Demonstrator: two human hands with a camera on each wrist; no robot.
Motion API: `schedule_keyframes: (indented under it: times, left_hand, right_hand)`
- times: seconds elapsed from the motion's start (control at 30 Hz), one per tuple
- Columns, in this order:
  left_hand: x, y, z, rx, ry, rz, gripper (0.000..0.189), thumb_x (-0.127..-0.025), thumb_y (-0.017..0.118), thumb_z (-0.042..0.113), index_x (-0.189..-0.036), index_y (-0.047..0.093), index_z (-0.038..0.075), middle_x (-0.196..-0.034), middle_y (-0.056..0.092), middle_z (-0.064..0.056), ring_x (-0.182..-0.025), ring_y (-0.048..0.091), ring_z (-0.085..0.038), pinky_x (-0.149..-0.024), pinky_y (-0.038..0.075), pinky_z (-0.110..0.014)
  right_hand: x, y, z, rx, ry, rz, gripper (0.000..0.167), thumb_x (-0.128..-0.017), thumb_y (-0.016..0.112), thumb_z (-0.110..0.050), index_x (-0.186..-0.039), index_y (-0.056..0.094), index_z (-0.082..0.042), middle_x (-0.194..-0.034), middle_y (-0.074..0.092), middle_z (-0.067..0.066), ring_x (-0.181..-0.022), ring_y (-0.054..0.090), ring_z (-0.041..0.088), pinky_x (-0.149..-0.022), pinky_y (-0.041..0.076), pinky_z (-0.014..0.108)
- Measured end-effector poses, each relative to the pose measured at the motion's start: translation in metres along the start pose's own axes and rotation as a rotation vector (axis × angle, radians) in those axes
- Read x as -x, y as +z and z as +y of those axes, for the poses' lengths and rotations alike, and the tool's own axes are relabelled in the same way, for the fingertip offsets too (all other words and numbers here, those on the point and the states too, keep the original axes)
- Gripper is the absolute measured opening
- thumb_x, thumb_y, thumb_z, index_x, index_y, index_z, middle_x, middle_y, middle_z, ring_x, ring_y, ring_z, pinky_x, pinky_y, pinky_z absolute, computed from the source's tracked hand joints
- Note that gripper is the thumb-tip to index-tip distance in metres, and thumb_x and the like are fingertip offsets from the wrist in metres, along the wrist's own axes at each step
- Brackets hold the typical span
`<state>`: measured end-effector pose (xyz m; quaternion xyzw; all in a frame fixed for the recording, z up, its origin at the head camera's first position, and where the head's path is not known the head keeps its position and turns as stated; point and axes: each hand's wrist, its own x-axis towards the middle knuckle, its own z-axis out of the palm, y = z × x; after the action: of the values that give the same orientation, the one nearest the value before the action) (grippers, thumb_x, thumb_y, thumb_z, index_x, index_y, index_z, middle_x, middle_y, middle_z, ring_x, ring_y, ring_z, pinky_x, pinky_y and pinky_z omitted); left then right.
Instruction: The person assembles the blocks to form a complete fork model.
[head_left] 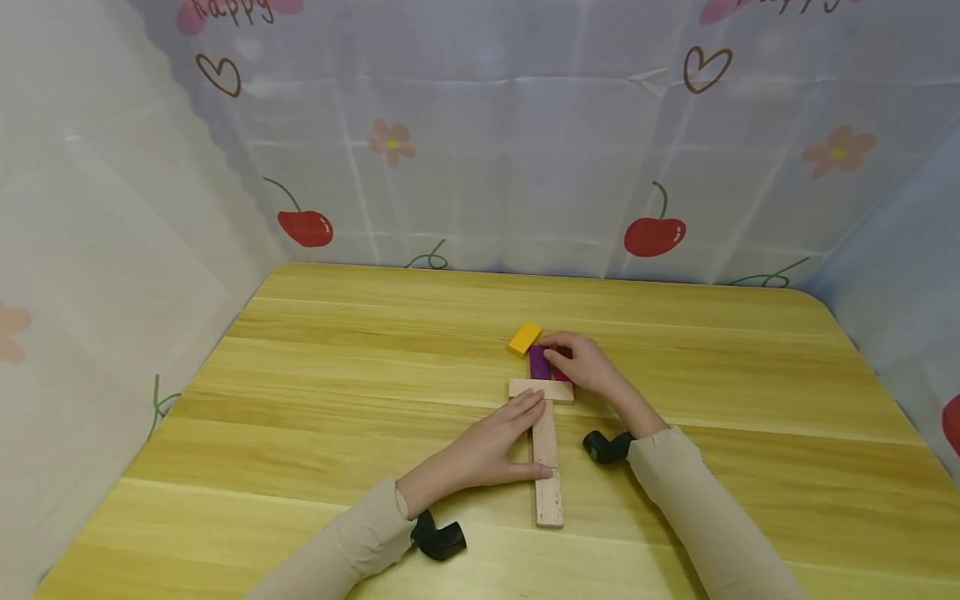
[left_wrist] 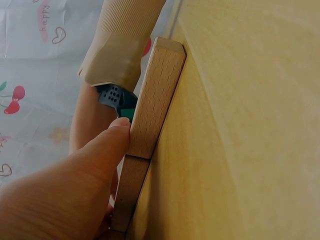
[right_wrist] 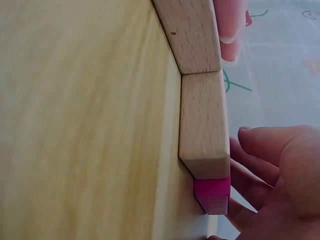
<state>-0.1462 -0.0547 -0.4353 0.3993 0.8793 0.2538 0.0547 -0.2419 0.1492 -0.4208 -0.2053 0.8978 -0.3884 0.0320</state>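
My left hand (head_left: 491, 446) lies over a row of plain wooden blocks. Its straight fingers rest by the wooden crosspiece (head_left: 519, 388), while its thumb touches the row near the seam between the far block (head_left: 545, 429) and the near block (head_left: 549, 504). Beyond the crosspiece lie a purple block (head_left: 538, 364) and a magenta block (right_wrist: 212, 187), the latter partly covered by my right hand (head_left: 588, 362). Loosely bent, the right fingers reach over these two; the right wrist view shows the thumb apart from the wood. A yellow block (head_left: 525, 339) lies slanted beyond the purple one.
The blocks lie flat on a wooden table (head_left: 337, 392). Black wrist devices hang beside the left wrist (head_left: 440, 539) and the right wrist (head_left: 606, 448). A printed curtain (head_left: 487, 167) with cherries and flowers stands behind the table and along its sides.
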Motion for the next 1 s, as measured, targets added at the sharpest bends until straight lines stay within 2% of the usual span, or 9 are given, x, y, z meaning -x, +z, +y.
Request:
schedule_keyframes:
  times: [0.17, 0.3, 0.4, 0.47, 0.67, 0.83, 1.0]
  left_hand:
    - [0.000, -0.001, 0.000, -0.004, 0.002, 0.002, 0.089, -0.085, 0.060, 0.055, -0.147, 0.025, 0.001, -0.153, 0.017, -0.008, -0.139, 0.010, -0.017, -0.109, 0.017, -0.031]
    - [0.000, -0.001, 0.000, -0.010, 0.000, -0.001, 0.089, -0.085, 0.059, 0.055, -0.147, 0.025, 0.001, -0.153, 0.017, -0.008, -0.139, 0.010, -0.017, -0.109, 0.017, -0.031]
    - [0.000, -0.001, -0.001, -0.012, -0.001, 0.002, 0.089, -0.085, 0.059, 0.056, -0.147, 0.025, 0.001, -0.153, 0.018, -0.008, -0.139, 0.010, -0.017, -0.109, 0.017, -0.031]
    - [-0.001, -0.001, -0.001, -0.012, -0.002, 0.003, 0.090, -0.085, 0.059, 0.056, -0.147, 0.025, 0.001, -0.153, 0.018, -0.008, -0.139, 0.010, -0.016, -0.109, 0.017, -0.031]
    - [-0.001, -0.001, 0.000, -0.009, -0.004, 0.005, 0.090, -0.085, 0.059, 0.056, -0.147, 0.025, 0.002, -0.153, 0.016, -0.007, -0.139, 0.009, -0.016, -0.109, 0.017, -0.032]
    - [0.000, -0.001, 0.001, -0.011, -0.007, -0.002, 0.090, -0.085, 0.058, 0.057, -0.147, 0.025, 0.001, -0.153, 0.016, -0.008, -0.139, 0.009, -0.017, -0.109, 0.017, -0.032]
    - [0.001, -0.001, 0.001, -0.016, -0.007, 0.003, 0.087, -0.086, 0.057, 0.056, -0.146, 0.026, 0.001, -0.153, 0.016, -0.008, -0.139, 0.009, -0.018, -0.108, 0.017, -0.033]
  right_hand:
    - [0.001, 0.001, 0.000, 0.007, -0.010, -0.009, 0.031, -0.096, 0.054, -0.010, -0.122, 0.059, 0.004, -0.119, 0.058, 0.020, -0.110, 0.052, 0.035, -0.093, 0.041, 0.049]
    - [0.005, -0.001, -0.001, 0.000, 0.023, -0.021, 0.043, -0.096, 0.055, -0.018, -0.133, 0.048, 0.005, -0.132, 0.047, 0.023, -0.127, 0.035, 0.040, -0.102, 0.028, 0.054]
    - [0.011, -0.003, -0.002, -0.012, 0.011, -0.015, 0.049, -0.096, 0.056, -0.018, -0.137, 0.043, 0.005, -0.139, 0.040, 0.024, -0.134, 0.019, 0.042, -0.105, 0.018, 0.056]
    - [0.016, -0.005, -0.003, -0.008, -0.021, -0.009, 0.049, -0.095, 0.057, -0.017, -0.136, 0.043, 0.005, -0.138, 0.040, 0.025, -0.134, 0.019, 0.042, -0.105, 0.018, 0.056]
    - [0.047, -0.006, -0.009, 0.087, -0.140, -0.034, 0.055, -0.091, 0.064, -0.019, -0.136, 0.044, 0.005, -0.139, 0.039, 0.025, -0.132, 0.022, 0.045, -0.103, 0.017, 0.060]
    - [0.080, -0.002, -0.018, 0.115, -0.174, -0.076, 0.065, -0.087, 0.069, -0.026, -0.139, 0.042, 0.002, -0.144, 0.034, 0.020, -0.135, 0.017, 0.041, -0.103, 0.010, 0.064]
    - [0.102, 0.003, -0.026, 0.132, -0.198, -0.141, 0.074, -0.085, 0.069, -0.036, -0.142, 0.038, 0.000, -0.148, 0.029, 0.016, -0.137, 0.014, 0.035, -0.104, 0.010, 0.062]
